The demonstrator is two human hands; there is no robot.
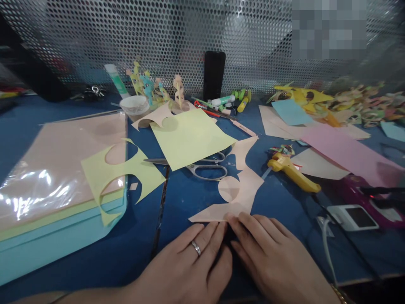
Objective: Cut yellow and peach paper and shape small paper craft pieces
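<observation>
A peach paper scrap (251, 181) with curved cut-outs lies on the blue table in front of me. Its near strip reaches my fingertips. My left hand (198, 253), with a ring on it, is closed, its fingers pressed together at the scrap's near edge. Beside it my right hand (267, 245) is closed too, with bent fingertips on the same edge. Both thumbs are low, partly hidden between the hands. A loose peach circle (229, 189) rests by the scrap. Farther off, scissors (207, 171) lie partly under a yellow-green sheet (193, 137).
At the left are a plastic sleeve of coloured paper (69, 164) and a cut yellow-green sheet (126, 166). A yellow glue gun (294, 173), a white device (354, 217) and cables lie right. Behind stand a paper cup (135, 105) and a phone (214, 75).
</observation>
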